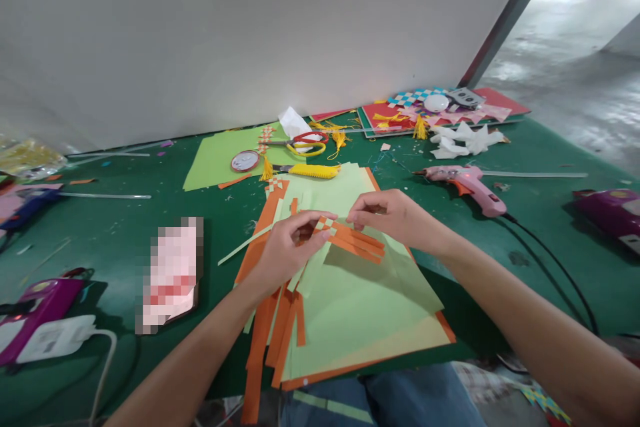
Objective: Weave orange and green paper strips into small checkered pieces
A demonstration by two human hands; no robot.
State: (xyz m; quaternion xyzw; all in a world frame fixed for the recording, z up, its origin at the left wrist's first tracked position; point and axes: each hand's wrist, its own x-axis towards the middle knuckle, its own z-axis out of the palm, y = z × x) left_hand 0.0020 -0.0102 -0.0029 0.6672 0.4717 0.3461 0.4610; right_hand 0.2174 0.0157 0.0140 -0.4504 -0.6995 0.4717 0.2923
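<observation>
My left hand (pixel 285 247) is closed, pinching the woven end of a small paper weaving (pixel 353 240). This piece has a green-and-orange checkered end, and its loose orange strips fan out to the right. Just beyond those strips, my right hand (pixel 387 215) is closed with thumb and fingers together; whatever may be between its fingertips is hidden. Both hands are above a stack of pale green paper sheets (pixel 375 307), with orange sheet edges showing beneath. Along the stack's left side lie orange paper strips (pixel 260 353) and thin green paper strips (pixel 245 245).
Beyond the stack are a yellow utility knife (pixel 314 171), scissors (pixel 307 143), a round tin (pixel 245 161) and yellow tassels (pixel 339 137). A pink glue gun (pixel 465 183) with a cable lies at right. A blurred-out phone (pixel 173 273) and a purple power strip (pixel 45 313) are at left.
</observation>
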